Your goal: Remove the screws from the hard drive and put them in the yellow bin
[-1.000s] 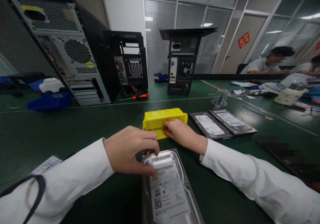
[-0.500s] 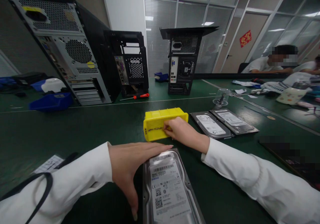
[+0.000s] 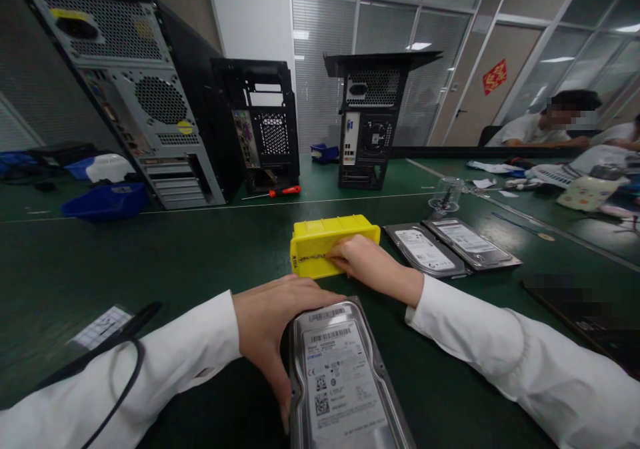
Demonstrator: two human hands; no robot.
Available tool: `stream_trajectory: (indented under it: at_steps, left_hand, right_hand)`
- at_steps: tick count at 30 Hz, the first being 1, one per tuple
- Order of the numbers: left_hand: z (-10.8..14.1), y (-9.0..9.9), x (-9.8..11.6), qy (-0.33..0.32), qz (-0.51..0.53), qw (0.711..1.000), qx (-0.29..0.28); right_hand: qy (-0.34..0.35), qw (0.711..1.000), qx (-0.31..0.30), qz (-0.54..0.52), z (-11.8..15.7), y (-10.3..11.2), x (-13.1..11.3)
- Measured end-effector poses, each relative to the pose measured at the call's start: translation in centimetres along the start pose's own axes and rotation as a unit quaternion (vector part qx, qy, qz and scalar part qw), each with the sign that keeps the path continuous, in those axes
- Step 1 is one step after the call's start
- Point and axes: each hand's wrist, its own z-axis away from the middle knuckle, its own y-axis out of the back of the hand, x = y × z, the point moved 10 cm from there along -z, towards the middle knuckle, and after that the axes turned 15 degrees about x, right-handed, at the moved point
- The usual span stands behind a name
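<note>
We rest the left hand (image 3: 280, 322), thumb and fingers spread wide, against the hard drive (image 3: 340, 375) on the green tabletop (image 3: 225, 249), and reach the right hand (image 3: 357, 259), fingers pinched narrow, into the yellow bin (image 3: 320, 232).

The left hand (image 3: 280, 322) is spread, thumb apart from its fingers. The right hand (image 3: 365, 262) reaches forward, fingers bent.

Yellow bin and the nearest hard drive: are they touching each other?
Apart. The head view shows a strip of green tabletop between the yellow bin and the far end of the nearest hard drive.
</note>
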Motion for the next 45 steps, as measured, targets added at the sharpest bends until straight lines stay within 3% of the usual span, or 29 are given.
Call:
stream_trajectory:
  at_steps: [23,30,36,45]
  left_hand:
    - [0.0,-0.3,-0.6,-0.006,0.007,1.000,0.018]
    - [-0.8,-0.9,0.1,-0.006,0.011,0.998,0.066]
    - [-1.4,-1.6,0.2,-0.002,0.034,0.998,0.056]
    - [-1.7,-1.5,-1.5,0.024,0.063,0.996,0.060]
  right_hand:
    - [-0.012,1.000,0.001,0.015,-0.2,-0.4,0.7]
    - [-0.009,0.999,0.002,0.034,-0.1,-0.3,0.4]
    - [-0.012,0.999,0.005,0.051,0.0,-0.1,0.5]
    - [-0.012,0.997,0.005,0.076,-0.2,-0.4,0.8]
